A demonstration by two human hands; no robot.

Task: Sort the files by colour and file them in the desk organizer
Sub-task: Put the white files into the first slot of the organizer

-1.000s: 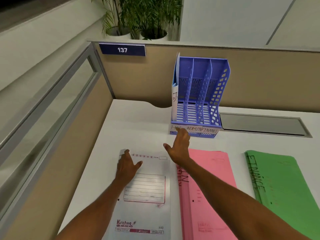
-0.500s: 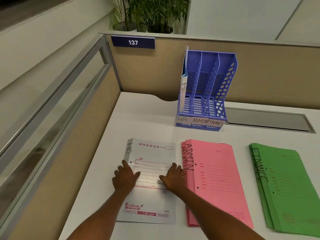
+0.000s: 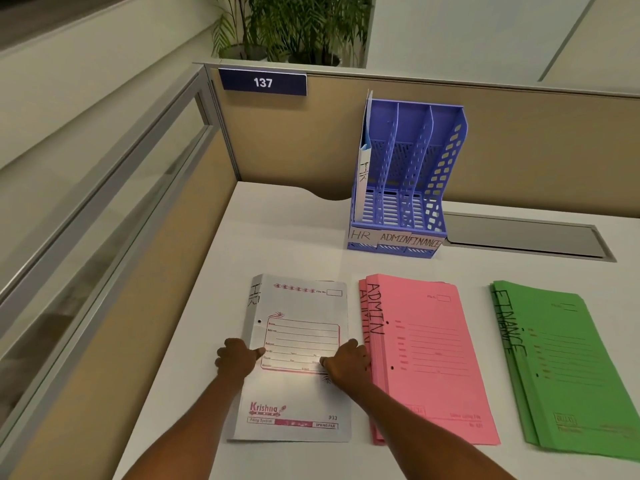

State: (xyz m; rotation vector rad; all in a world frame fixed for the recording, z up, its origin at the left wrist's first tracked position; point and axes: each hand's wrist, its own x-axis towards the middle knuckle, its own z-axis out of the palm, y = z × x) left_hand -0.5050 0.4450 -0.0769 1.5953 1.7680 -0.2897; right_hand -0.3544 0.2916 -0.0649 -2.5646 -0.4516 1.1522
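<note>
A white file [image 3: 298,341] marked HR lies flat on the desk in front of me. My left hand [image 3: 237,356] holds its left edge, thumb on the cover. My right hand [image 3: 346,363] holds its right edge, thumb on top and fingers down beside the pink ADMIN stack [image 3: 426,358]. A green FINANCE stack [image 3: 568,375] lies at the right. The purple desk organizer [image 3: 446,161] stands at the back with slots labelled HR, ADMIN and FINANCE. One white file [image 3: 365,168] stands upright in the HR slot; the other two slots hold nothing.
A beige partition [image 3: 294,140] with a "137" plate [image 3: 263,82] walls the desk's back, and a glass-topped panel [image 3: 104,209] walls its left. A grey cable cover [image 3: 519,235] lies flush right of the organizer. Plants [image 3: 294,26] stand behind the partition.
My right hand drew back from the organizer's front to the white file's right edge. My left hand slid down the file's left edge. Both have hardly moved in the last half second.
</note>
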